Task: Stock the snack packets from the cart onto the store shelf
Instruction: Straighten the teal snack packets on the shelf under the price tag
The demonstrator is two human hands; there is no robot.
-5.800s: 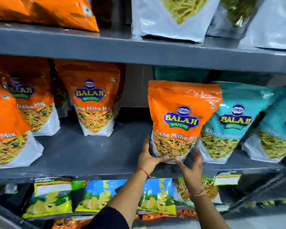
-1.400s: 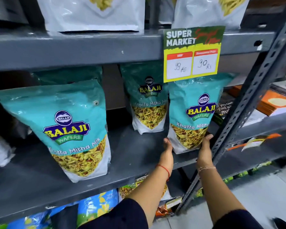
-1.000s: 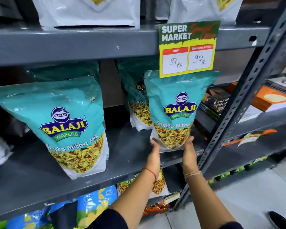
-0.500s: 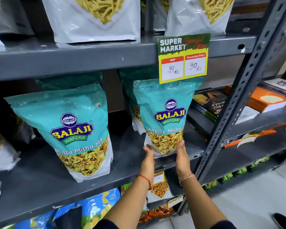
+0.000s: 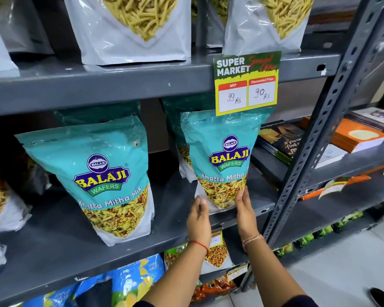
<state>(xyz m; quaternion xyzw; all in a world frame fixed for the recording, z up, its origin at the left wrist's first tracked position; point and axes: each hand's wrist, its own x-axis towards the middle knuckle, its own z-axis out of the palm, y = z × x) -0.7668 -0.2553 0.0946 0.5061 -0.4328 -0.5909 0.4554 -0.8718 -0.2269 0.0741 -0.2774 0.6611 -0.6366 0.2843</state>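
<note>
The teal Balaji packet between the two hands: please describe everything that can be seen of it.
The teal packet is a glossy plastic pouch with a blue and yellow Balaji Wafers logo, the words Khatta Mitha, a yellow snack mix shown below and a white base. It stands upright at the front edge of the grey shelf, before a second teal packet. The price tag overlaps its top edge. The left hand and the right hand touch its lower sides with straight fingers.

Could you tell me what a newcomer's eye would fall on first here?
Likely the teal Balaji packet standing at the front edge of the middle shelf, its base touched by the left hand and right hand on either side. Above it, a yellow price sign hangs from the upper shelf, overlapping its top.
</note>
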